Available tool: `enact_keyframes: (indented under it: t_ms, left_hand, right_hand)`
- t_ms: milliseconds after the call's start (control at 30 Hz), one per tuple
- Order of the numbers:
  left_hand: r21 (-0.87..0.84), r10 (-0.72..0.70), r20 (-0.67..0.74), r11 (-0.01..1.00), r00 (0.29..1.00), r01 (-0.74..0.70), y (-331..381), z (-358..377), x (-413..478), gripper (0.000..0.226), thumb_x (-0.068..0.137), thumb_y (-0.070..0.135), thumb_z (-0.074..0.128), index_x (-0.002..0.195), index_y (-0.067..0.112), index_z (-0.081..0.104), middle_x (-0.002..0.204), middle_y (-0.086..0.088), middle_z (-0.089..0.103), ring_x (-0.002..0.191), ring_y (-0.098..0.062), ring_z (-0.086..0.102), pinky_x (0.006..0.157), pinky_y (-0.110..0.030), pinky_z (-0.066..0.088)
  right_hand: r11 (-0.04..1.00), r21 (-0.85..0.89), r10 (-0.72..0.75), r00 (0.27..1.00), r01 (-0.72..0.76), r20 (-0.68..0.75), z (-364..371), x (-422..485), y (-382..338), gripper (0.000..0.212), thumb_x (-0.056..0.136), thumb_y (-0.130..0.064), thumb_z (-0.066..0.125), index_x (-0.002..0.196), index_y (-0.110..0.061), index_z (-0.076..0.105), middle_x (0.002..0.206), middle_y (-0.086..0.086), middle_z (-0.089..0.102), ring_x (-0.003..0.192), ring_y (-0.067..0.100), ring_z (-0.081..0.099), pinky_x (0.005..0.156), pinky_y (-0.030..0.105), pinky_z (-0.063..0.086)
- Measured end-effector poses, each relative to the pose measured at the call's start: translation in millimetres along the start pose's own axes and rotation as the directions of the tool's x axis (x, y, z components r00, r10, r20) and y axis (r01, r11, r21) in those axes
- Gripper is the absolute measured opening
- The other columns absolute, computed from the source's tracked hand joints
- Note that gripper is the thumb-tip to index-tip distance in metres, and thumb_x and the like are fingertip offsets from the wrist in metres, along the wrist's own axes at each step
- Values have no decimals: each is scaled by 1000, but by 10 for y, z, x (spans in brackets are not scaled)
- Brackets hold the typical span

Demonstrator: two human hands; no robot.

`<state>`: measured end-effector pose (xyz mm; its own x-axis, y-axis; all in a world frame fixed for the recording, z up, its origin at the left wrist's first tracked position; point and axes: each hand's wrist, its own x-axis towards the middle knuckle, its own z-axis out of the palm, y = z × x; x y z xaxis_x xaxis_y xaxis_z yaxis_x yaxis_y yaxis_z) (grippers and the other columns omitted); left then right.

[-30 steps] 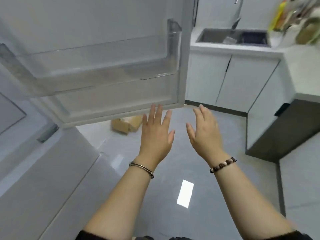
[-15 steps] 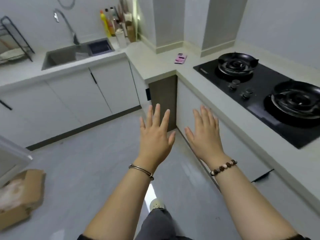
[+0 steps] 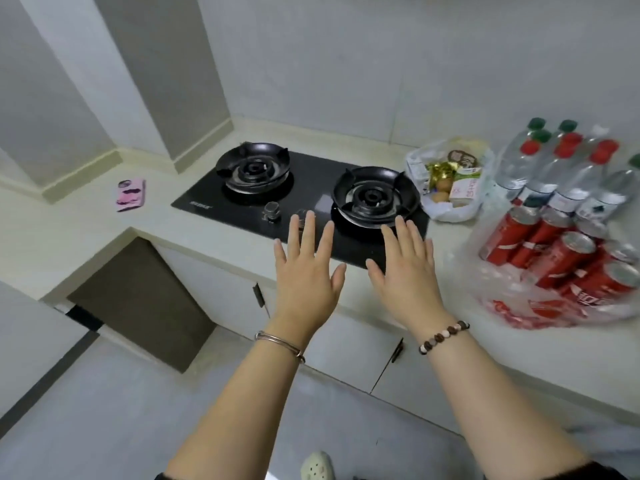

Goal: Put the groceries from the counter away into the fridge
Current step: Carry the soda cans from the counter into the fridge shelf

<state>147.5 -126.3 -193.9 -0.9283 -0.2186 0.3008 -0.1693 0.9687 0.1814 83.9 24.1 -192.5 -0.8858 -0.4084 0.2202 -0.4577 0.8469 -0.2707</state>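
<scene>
The hob point(image 3: 311, 192) is finished in glossy black against a pale cream worktop point(image 3: 86, 233), where a phone point(image 3: 130, 195) is cased in pink with dark blotches. The cans point(image 3: 571, 252) are coloured red with white lettering, the clear bottles point(image 3: 568, 181) are capped in red and green, and brown eggs point(image 3: 443, 185) and gold foil point(image 3: 441, 169) are seen in a whitish bag point(image 3: 450, 214). A bangle point(image 3: 280, 342) is silver-toned, and a bracelet point(image 3: 444, 336) is beaded in brown and white.

— Left end of the counter point(image 3: 69, 230)?
— Pink phone point(image 3: 130, 195), lying flat near the inner corner.
— Middle?
— Black two-burner hob point(image 3: 214, 202), set in close to the front edge.
— Right of that?
— White grocery bag point(image 3: 450, 206) just beside, toward the back edge; water bottles point(image 3: 561, 174) beyond; clear bag of red cans point(image 3: 554, 265) by the front edge.
</scene>
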Motion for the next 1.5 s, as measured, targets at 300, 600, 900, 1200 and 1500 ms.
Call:
enact_keyframes:
  t_ms: [300,600,900,1200,1500]
  left_hand:
    - [-136,253,38,960,967,-246,703,490,708,65,88,46,31,145,15,31,155,-15,19,144,-36,13,109,-57,22]
    - [-208,317,71,932,946,-297,1518,906,1206,63,91,45,34,144,12,34,153,-16,24,143,-36,16,110,-56,23]
    - [-266,437,192,885,879,-382,2544,1327,1750,68,92,37,51,148,14,21,156,-12,17,144,-30,13,112,-48,24]
    - [-310,482,325,867,814,-390,2999,1626,2184,88,81,36,68,150,15,17,151,-7,29,134,-27,31,106,-36,30]
    - [-225,530,348,848,773,-480,3051,1744,2271,65,77,22,68,135,14,42,124,-7,49,111,-26,43,87,-33,41]
  right_hand:
    - [958,-83,270,960,-276,-80,-173,41,829,62,96,-42,39,148,-12,23,157,11,12,145,25,4,116,44,2]
    - [915,-72,383,911,-397,-154,-352,109,1857,62,90,-34,54,142,-7,35,150,15,30,139,32,24,115,48,21]
    - [856,-154,484,870,-493,-96,-596,374,2971,58,83,-36,62,131,-10,44,132,11,44,122,29,38,103,39,37]
    - [863,-292,434,901,-413,9,-538,478,3301,62,80,-43,66,130,-15,41,131,9,44,123,26,38,102,35,34]
    - [867,-354,381,924,-351,18,-464,525,3360,55,79,-28,71,126,-16,44,124,5,47,116,23,41,97,31,37]
